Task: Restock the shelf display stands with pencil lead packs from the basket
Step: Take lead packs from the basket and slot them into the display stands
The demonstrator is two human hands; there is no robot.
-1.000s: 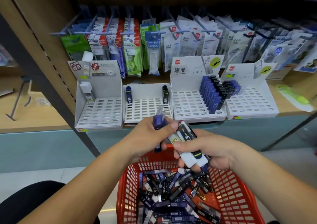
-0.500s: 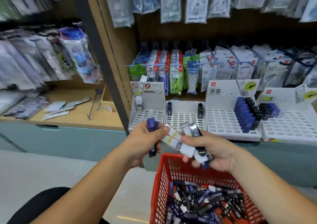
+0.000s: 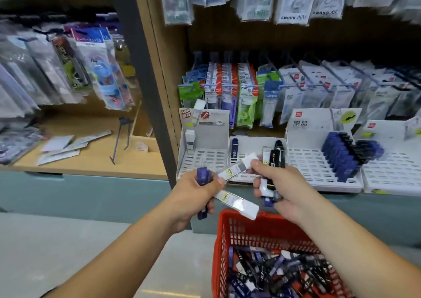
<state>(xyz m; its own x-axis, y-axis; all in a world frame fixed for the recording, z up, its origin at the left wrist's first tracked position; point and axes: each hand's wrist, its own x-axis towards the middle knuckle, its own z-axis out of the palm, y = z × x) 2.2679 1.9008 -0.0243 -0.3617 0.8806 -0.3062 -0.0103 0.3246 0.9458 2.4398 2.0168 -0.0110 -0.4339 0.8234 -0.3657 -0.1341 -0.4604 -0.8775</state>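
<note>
Hands have drawn apart since half a second back, and the two clear packs that lay together between them now splay. Left hand (image 3: 193,195) is a fist, forearm reaching in from lower left, curled round an upright purple pack (image 3: 201,174). It also grips the lower clear pack (image 3: 237,203), which slants down-right with its white cap over the rim of the red basket (image 3: 224,240). Right hand (image 3: 287,183) comes in from lower right with its knuckles up. Its fingertips pinch the white cap of the upper clear pack (image 3: 234,170) – the far end touches the left thumb – while the other fingers clamp a black-and-white bundle (image 3: 276,161). Both hands hover just in front of the white display stands (image 3: 314,170), above the basket. Loose packs (image 3: 273,272) are heaped in the basket.
</note>
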